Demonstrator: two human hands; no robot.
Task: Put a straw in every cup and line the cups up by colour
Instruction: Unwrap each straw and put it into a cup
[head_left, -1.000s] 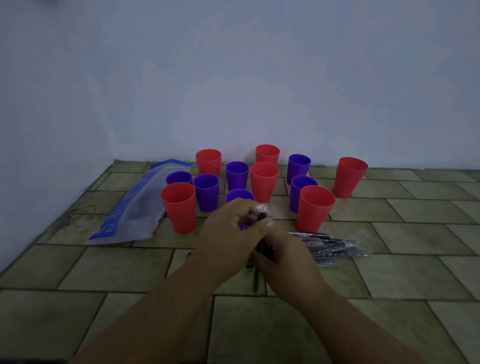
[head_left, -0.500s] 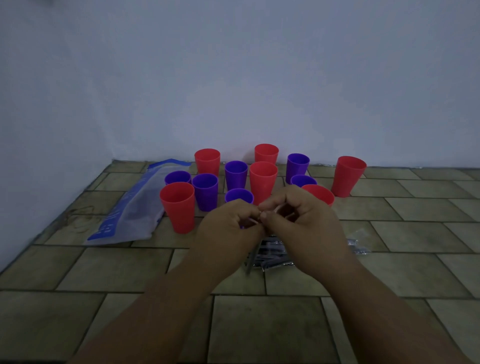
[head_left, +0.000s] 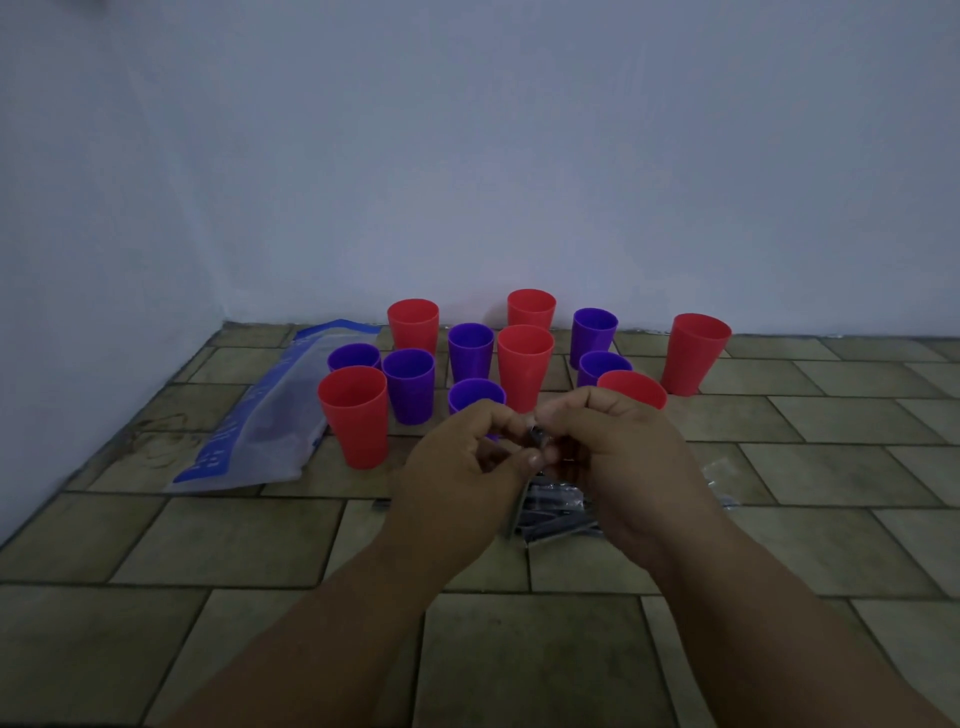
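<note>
Where tiled floor (head_left: 234, 540) meets pale wall (head_left: 467, 156), both hands' grips clamp one wrapped straw (head_left: 536, 435).

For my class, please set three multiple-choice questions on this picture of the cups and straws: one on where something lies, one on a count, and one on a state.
1. Where does the plastic bag lie?
A. left of the cups
B. right of the cups
C. inside a cup

2. How many red cups show?
A. three
B. six
C. nine

3. What is in the cups whose insides show?
A. straws in all
B. water
C. nothing that shows

Answers:
1 A: the bag lies flat beside the near left red cup.
2 B: six red cups, counting the far right one and the one partly behind the right hand.
3 C: no straw stands in any cup; the left hand and right hand pinch a dark straw.
</note>
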